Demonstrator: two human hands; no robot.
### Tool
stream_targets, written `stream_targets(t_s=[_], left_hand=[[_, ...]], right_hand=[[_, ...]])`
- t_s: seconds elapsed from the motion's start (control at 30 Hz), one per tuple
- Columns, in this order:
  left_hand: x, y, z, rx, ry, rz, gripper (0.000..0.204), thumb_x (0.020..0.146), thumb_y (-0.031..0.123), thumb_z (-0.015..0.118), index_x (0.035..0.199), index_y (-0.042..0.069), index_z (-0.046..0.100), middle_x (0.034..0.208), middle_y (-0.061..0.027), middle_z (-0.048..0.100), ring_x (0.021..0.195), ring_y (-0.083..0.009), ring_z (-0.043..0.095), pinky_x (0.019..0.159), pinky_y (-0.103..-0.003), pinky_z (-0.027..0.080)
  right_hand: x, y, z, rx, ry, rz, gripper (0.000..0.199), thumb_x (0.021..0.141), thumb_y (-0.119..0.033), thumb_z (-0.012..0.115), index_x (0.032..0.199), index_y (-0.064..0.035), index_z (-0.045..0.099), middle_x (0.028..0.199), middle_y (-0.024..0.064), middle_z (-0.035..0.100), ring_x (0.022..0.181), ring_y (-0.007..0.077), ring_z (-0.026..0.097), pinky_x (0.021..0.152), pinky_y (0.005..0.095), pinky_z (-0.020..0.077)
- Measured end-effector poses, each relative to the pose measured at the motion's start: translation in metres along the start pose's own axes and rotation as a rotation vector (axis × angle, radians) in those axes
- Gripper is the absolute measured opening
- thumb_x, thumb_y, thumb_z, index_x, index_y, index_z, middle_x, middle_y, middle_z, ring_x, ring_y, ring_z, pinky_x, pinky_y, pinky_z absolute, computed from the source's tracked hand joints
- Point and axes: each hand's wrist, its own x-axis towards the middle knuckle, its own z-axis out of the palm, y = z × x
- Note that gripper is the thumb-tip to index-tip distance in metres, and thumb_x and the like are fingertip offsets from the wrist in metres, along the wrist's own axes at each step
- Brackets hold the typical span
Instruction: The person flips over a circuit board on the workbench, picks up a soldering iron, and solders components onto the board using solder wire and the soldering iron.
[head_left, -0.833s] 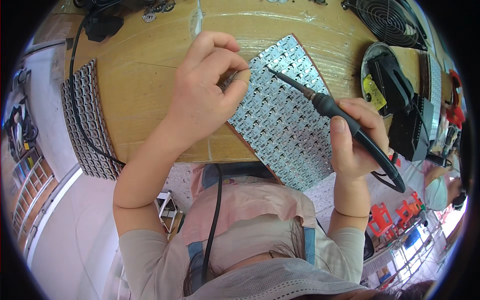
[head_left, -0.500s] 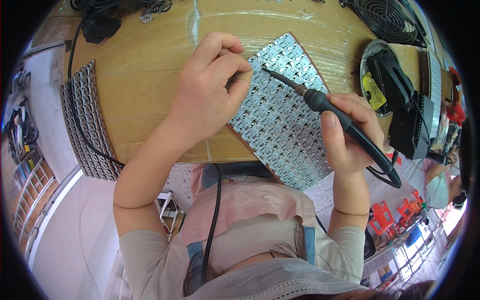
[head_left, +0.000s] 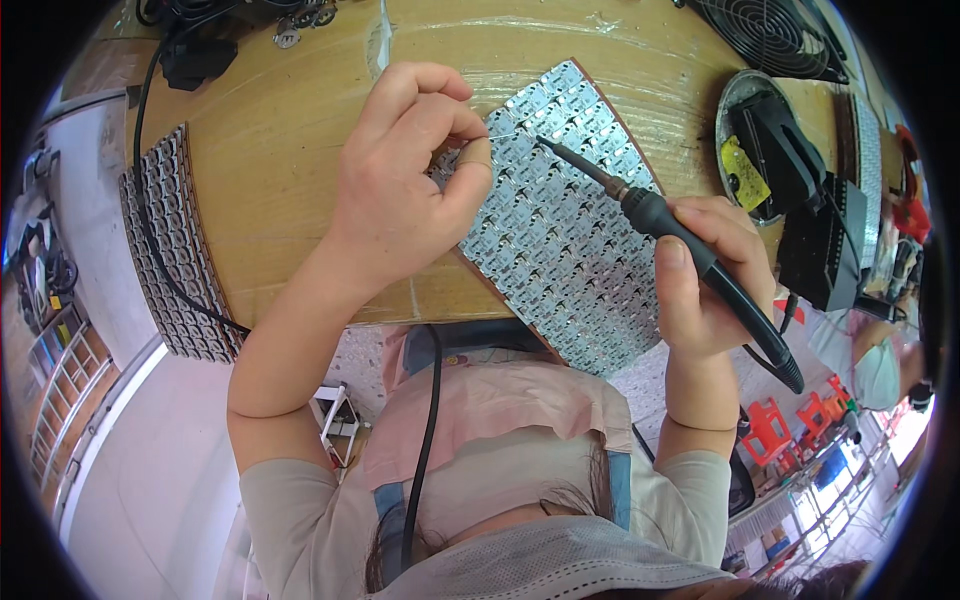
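The soldering iron [head_left: 700, 255] tip has moved up to the thin wire [head_left: 508, 137] pinched in the left hand [head_left: 405, 190] fingers; right hand [head_left: 705, 280] grips it over the board [head_left: 560, 240].

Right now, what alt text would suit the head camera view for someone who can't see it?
A person's right hand holds a black soldering iron with its tip on a silver panel of small circuit boards, while the left hand pinches a thin wire at the same spot. The panel lies on a wooden table.

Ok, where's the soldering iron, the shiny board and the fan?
soldering iron [head_left: 700, 255], head view, on its black handle.
shiny board [head_left: 570, 260], head view, on its bare middle.
fan [head_left: 770, 35], head view, on its black grille.
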Motion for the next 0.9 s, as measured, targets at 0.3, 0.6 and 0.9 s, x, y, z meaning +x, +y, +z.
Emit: stream_targets(t_s=[0.3,0.6,0.9], left_hand=[[-0.001,-0.007,0.006,0.066,-0.019,0.118,0.01,0.077,-0.007,0.071,0.084,-0.002,0.066,0.107,-0.0099,0.058,0.083,-0.0162,0.064,0.07,-0.027,0.052],[-0.001,-0.007,0.005,0.057,-0.02,0.101,0.01,0.076,-0.007,0.07,0.084,-0.002,0.066,0.107,-0.0094,0.058,0.082,-0.0164,0.063,0.071,-0.027,0.052],[-0.001,-0.002,0.003,0.059,-0.024,0.132,0.013,0.075,-0.008,0.071,0.085,-0.001,0.066,0.104,-0.0095,0.059,0.084,-0.0196,0.062,0.072,-0.028,0.053]], right_hand=[[0.002,0.002,0.01,0.037,0.002,0.017,0.026,0.078,-0.006,0.08,0.096,0.0026,0.063,0.088,0.0168,0.07,0.078,0.0259,0.07,0.072,0.0318,0.0562],[0.007,0.0,0.012,0.019,-0.034,-0.003,0.026,0.077,-0.006,0.08,0.095,0.0023,0.064,0.087,0.0163,0.07,0.077,0.0257,0.07,0.071,0.0321,0.056],[-0.011,-0.001,-0.002,-0.01,0.019,0.055,0.026,0.078,-0.008,0.079,0.096,0.002,0.064,0.091,0.0173,0.071,0.081,0.0268,0.07,0.075,0.0336,0.0566]])
